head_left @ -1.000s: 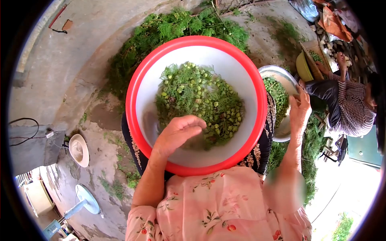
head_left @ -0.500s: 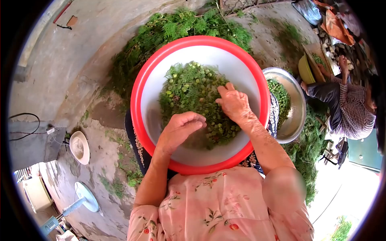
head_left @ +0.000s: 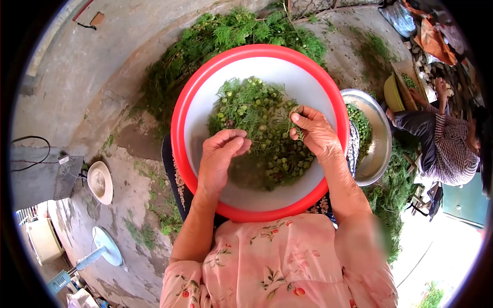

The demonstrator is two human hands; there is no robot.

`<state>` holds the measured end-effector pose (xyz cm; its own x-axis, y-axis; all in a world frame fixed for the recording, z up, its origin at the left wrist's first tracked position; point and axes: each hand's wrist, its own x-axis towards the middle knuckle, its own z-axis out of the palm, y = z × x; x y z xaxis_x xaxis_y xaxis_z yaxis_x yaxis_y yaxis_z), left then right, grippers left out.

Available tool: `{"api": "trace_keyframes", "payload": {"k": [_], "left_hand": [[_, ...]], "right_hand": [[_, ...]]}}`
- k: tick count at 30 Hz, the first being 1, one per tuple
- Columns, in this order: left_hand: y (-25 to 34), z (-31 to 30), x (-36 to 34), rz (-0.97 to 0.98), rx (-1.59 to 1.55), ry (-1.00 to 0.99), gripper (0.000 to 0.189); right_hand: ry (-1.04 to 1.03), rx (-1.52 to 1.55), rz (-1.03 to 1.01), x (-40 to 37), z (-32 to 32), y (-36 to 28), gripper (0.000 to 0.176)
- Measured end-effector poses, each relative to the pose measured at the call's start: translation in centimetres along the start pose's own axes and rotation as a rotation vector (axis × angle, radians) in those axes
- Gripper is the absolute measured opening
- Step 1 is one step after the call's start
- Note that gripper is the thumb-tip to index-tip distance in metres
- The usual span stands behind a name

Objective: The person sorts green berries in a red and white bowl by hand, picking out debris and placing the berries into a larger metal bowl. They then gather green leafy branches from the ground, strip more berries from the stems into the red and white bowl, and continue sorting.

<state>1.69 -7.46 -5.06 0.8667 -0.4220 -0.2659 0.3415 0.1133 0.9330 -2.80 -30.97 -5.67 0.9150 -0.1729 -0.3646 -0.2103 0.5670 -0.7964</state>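
Observation:
A large white basin with a red rim point(head_left: 181, 154) rests on my lap. Inside it lies a heap of feathery green sprigs with small round green cones point(head_left: 262, 123). My right hand point(head_left: 318, 133) is raised over the right side of the heap, thumb and fingers pinching a thin green sprig point(head_left: 295, 116). Over the left side, my left hand point(head_left: 220, 156) has its thumb and fingers drawn together near the sprigs. Whatever may be between those fingertips is too small to make out.
A metal bowl point(head_left: 380, 154) with picked green cones stands right of the basin. Cut green branches point(head_left: 226, 36) are piled behind it. At far right another person point(head_left: 452, 149) sits by a yellow basin point(head_left: 393, 95). A hat point(head_left: 100, 182) and a fan point(head_left: 108, 246) are at left.
My right hand has lifted from the heap, turned, and now pinches a sprig. My left hand has moved slightly left and up, its fingers closing together.

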Motion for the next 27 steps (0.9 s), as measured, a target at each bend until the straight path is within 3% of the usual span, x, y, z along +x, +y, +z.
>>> {"api": "trace_keyframes", "payload": {"k": [3,6,7,11,14,17,20,23,26,27], "left_hand": [[-0.3,-0.1,0.1,0.01,-0.013,0.017,0.018],[-0.4,-0.3,0.3,0.018,-0.019,0.036,0.018],[-0.4,-0.4,0.3,0.02,-0.022,0.041,0.018],[-0.3,-0.4,0.1,0.027,-0.028,0.073,0.018],[-0.3,-0.5,0.2,0.052,-0.049,0.123,0.019],[-0.4,-0.6,0.2,0.064,-0.072,0.159,0.019],[-0.3,-0.5,0.2,0.046,-0.078,0.164,0.019],[-0.1,-0.6,0.1,0.046,-0.077,0.177,0.019],[-0.1,-0.5,0.0,0.061,-0.058,0.171,0.017],[0.0,-0.3,0.0,0.062,-0.036,0.164,0.017]], "right_hand": [[-0.016,-0.115,0.02,-0.4,0.5,0.1,0.008],[-0.09,-0.893,-0.133,-0.8,1.0,0.5,0.008],[-0.115,-1.147,-0.521,-0.8,0.8,1.7,0.011],[-0.253,-1.281,-0.597,-1.2,2.0,5.6,0.017],[-0.237,-1.455,-0.539,-1.8,3.8,6.5,0.012],[-0.215,-1.621,-0.662,-0.8,4.0,8.0,0.009],[-0.284,-1.593,-0.727,-0.3,3.2,7.8,0.009],[-0.152,-1.103,-0.601,-0.3,2.9,7.2,0.01],[-0.078,-0.459,0.121,-2.0,3.9,3.1,0.018],[-0.103,-0.19,0.126,-2.0,3.2,3.4,0.017]]}}
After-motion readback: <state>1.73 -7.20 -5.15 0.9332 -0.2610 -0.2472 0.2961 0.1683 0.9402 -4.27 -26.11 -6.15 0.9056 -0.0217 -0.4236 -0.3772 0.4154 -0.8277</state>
